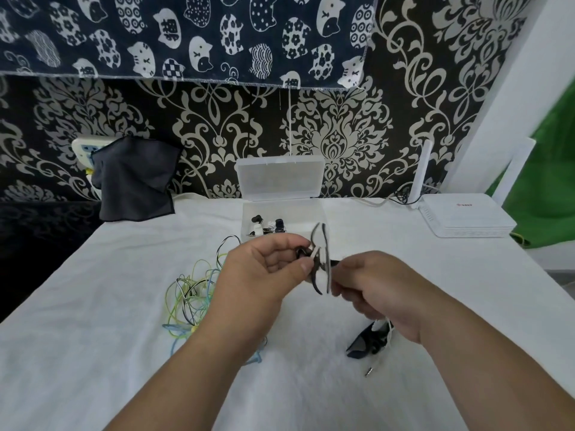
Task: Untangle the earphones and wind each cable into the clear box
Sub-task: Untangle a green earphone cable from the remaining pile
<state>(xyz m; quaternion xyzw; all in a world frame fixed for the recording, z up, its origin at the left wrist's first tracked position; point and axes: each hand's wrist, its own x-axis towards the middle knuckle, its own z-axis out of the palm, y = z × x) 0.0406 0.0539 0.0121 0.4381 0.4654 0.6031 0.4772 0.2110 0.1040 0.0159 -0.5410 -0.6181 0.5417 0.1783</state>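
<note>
L hand (264,264) + R hand (378,286) pinch blurred earphone cable (321,265) betw. them, prob. looped.

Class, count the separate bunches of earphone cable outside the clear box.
3: a coloured tangle left on the cloth, a black-and-white loop held by the left hand and right hand, a dark bundle under the right wrist. Hands may hide links between them.

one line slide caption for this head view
Left hand and right hand hold a looped earphone cable before the open clear box, tangled cables nearby.
</note>
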